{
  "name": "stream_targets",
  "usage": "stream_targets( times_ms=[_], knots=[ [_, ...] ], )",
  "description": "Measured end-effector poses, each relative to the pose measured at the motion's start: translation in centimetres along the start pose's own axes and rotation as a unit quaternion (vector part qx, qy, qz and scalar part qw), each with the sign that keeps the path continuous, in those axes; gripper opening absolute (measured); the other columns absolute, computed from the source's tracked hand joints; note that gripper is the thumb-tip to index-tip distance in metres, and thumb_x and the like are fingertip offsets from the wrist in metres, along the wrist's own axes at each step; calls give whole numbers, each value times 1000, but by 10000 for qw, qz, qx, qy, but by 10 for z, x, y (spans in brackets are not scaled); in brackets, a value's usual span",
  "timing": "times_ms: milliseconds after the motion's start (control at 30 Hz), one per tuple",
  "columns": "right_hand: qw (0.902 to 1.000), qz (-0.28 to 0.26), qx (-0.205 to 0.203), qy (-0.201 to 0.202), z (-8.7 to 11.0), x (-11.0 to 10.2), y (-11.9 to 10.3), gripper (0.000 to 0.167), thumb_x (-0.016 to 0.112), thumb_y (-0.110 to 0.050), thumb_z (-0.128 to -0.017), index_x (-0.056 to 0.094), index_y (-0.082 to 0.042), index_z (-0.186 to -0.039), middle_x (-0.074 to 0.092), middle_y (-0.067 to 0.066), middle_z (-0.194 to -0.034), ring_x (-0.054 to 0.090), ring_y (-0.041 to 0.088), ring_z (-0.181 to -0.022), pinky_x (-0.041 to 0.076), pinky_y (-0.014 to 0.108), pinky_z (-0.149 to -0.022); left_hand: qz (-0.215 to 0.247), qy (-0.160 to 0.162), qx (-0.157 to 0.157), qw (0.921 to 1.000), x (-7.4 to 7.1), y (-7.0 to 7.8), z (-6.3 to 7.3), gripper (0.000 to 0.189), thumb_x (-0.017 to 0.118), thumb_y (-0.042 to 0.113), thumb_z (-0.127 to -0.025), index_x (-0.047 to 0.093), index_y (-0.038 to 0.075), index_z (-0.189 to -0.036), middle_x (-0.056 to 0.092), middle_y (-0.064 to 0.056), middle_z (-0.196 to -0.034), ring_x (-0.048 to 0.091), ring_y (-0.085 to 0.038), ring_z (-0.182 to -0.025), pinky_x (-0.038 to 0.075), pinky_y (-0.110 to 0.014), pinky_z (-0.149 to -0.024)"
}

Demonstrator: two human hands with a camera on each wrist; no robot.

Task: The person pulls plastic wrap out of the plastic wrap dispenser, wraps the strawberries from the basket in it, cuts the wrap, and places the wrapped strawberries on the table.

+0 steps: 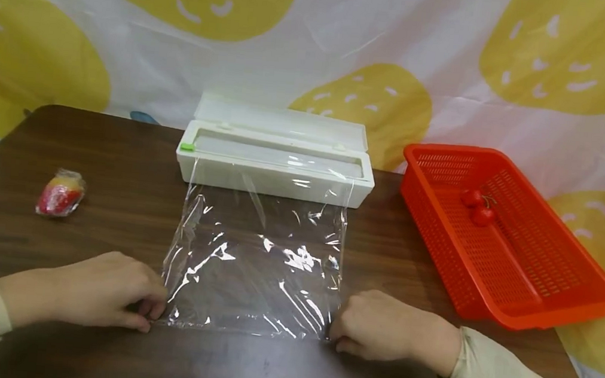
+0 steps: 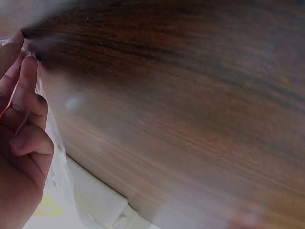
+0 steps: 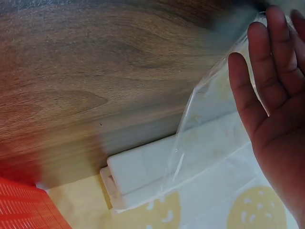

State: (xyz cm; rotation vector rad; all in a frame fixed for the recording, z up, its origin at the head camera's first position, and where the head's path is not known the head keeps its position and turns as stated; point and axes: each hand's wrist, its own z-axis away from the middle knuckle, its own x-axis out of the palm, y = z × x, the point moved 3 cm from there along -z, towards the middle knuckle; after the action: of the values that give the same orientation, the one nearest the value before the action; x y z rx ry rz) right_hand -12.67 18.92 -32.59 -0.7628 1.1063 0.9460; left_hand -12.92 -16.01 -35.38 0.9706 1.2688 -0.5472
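A clear sheet of plastic wrap (image 1: 257, 269) stretches from a white wrap dispenser (image 1: 276, 178) toward the front of the table. My left hand (image 1: 110, 292) pinches its near left corner between thumb and fingertips. At the near right corner my right hand (image 1: 382, 325) grips the film. In the left wrist view the left fingertips (image 2: 29, 67) meet at the film's edge. The right wrist view has the film (image 3: 190, 119) running from the right fingers back to the dispenser (image 3: 147, 167). The dispenser's lid (image 1: 281, 121) stands raised, and a green slider (image 1: 187, 147) sits at its left end.
A red plastic basket (image 1: 440, 225) stands at the right, with two red cherries (image 1: 482, 215) joined by a stem inside. On the left lies a red and yellow fruit (image 1: 61, 193) wrapped in film. A fruit-patterned cloth (image 1: 348, 37) hangs behind the brown table (image 1: 121, 161).
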Motion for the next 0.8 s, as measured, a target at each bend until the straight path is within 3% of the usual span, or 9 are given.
stream_targets(
  times_ms=[233,500,567,667,733,800],
  knots=[
    [9998,-181,-26,83,1,1,0,36,52,-54,-91,61,-29,-67,58,-17,-57,53,0,-50,41,22,-48,68,-69,-131,9999,-2,1,-2,23,75,45,-72,59,38,-86,45,30,-68,44,12,-66,34,-19,-53],
    [9996,-231,100,-90,2,3,-3,34,53,-52,-92,61,-28,-68,58,-17,-56,49,1,-49,40,22,-48,14,17,-240,9997,-1,3,0,26,72,54,-71,60,39,-88,45,30,-69,39,13,-63,31,-17,-51],
    [9997,-169,117,-148,3,3,-4,32,54,-50,-91,60,-27,-70,58,-16,-57,49,2,-49,40,23,-47,-70,212,-249,9994,-4,6,-1,28,69,59,-73,62,38,-91,48,29,-71,39,13,-62,32,-16,-51],
    [9998,-31,82,-194,5,1,-6,28,55,-50,-91,63,-26,-79,58,-14,-58,50,3,-51,41,24,-48,-500,945,-53,9943,-10,10,-4,31,69,59,-75,65,36,-94,55,25,-80,48,9,-68,41,-19,-52],
    [9998,80,11,-184,6,1,-7,26,56,-49,-91,65,-25,-85,58,-14,-59,52,4,-52,43,25,-48,-778,1450,88,9863,-12,10,-8,31,72,53,-76,67,32,-98,61,20,-91,55,3,-79,50,-24,-60],
    [9997,165,-53,-157,7,0,-9,26,56,-49,-90,65,-25,-90,58,-14,-61,53,4,-54,44,25,-49,-977,1694,197,9805,-10,9,-12,30,74,45,-77,67,29,-102,64,14,-103,60,-5,-94,54,-31,-73]
  ],
)
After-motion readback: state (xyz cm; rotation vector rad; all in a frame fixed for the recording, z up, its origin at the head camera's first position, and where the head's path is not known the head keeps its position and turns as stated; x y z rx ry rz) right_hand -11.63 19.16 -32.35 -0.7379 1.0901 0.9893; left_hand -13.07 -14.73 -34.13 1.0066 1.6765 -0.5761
